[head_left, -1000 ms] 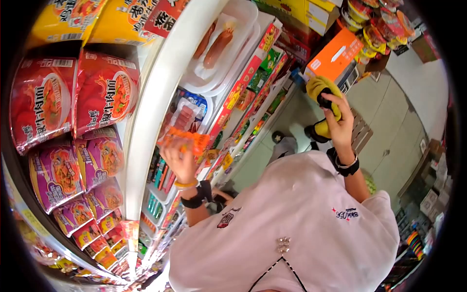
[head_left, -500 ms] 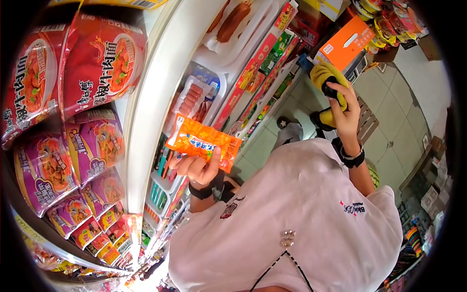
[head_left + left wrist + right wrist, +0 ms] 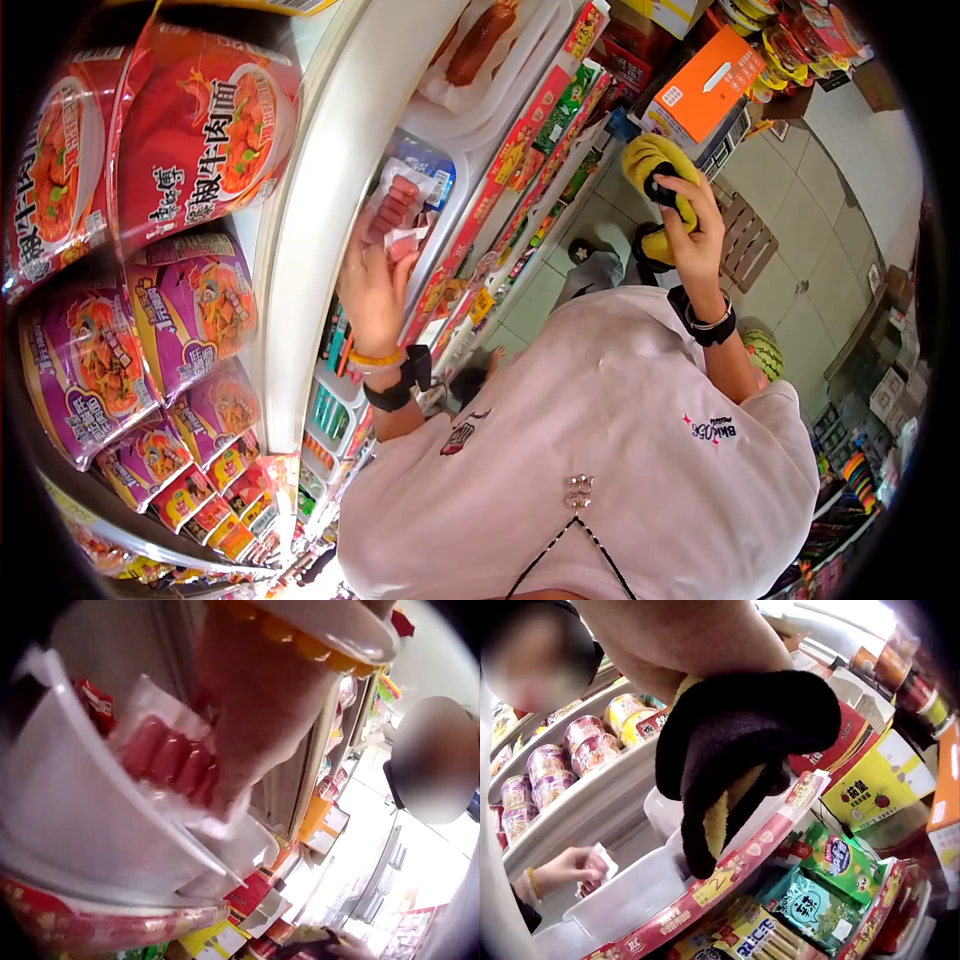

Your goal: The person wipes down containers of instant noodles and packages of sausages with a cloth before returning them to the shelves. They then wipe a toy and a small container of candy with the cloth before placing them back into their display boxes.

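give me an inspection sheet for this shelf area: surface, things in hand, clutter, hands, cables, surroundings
surface: white plastic bin behind a red price strip
job's things: sausage pack, reddish sausages under clear wrap, at the bin; yellow-and-black cloth, bunched up
clutter: orange box beyond the cloth; green snack pack on a lower level
hands: left hand pinches the sausage pack; right hand grips the yellow-and-black cloth
cables: none clearly seen
surroundings: red noodle packs on the shelf to the left, pale tiled floor, watermelon low at the right
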`<state>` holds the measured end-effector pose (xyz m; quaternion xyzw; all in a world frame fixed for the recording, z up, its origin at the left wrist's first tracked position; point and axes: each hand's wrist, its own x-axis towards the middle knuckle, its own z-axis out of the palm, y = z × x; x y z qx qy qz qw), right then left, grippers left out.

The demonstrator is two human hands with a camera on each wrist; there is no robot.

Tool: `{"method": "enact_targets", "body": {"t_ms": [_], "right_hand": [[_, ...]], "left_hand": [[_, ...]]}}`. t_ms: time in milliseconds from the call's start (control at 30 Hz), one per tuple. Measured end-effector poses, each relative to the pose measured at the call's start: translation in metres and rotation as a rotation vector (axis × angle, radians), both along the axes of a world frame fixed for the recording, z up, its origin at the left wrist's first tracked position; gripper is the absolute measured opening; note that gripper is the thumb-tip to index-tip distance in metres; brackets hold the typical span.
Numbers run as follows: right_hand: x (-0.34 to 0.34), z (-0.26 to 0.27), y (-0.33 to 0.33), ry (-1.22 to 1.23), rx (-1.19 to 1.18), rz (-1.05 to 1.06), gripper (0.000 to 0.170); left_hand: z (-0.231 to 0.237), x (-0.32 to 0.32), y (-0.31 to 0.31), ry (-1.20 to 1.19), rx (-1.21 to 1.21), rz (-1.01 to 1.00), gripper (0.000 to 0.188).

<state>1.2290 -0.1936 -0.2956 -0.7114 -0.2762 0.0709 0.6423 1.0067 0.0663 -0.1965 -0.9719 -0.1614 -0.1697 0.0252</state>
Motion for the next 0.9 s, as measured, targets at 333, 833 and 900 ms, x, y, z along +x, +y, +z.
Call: {"method": "enact_targets", "body": {"t_ms": [333, 833, 900], "right_hand": [[-0.002, -0.003, 0.009, 0.004, 0.040, 0.059, 0.040], [0.027, 0.005, 0.033, -0.063, 0.015, 0.093, 0.041], [0.027, 0.001, 0.033, -0.069, 0.010, 0.086, 0.041]], "left_hand": [[0.010, 0.002, 0.021, -0.015, -0.928, 0.268, 0.036], [0.000, -0.066, 0.050, 0.070, -0.661, 0.631, 0.043], [0.006, -0.058, 0.049, 0.149, -0.608, 0.623, 0.047]]}}
